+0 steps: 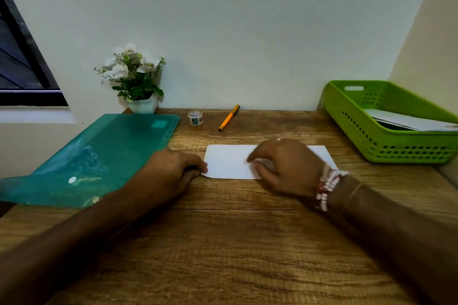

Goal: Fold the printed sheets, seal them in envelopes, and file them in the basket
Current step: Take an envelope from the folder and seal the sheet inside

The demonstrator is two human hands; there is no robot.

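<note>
Item under inspection: the white sheet (228,163), which is lying flat on the table (235,242), centre, already reduced to a narrow rectangle. I am judging this as the creasing stage of the fold.

My left hand (173,168) is curling at the sheet's left edge and appears to be pinching it, anchoring that end. My right hand (285,166) is arching over the middle and right of the sheet with its fingertips pressing down. It is not closing round anything.

Recommended practice:
- I am keeping the left edge pinned so the layers are not sliding apart.
- I am checking that the corners are lining up before running the crease firmly along its full length.
- A soft or skewed crease is likely to be jamming in an envelope.

The green basket (359,131) is standing at the far right, well apart, with papers (409,121) already lying inside. The tape roll (195,117) is waiting beyond the sheet.
</note>
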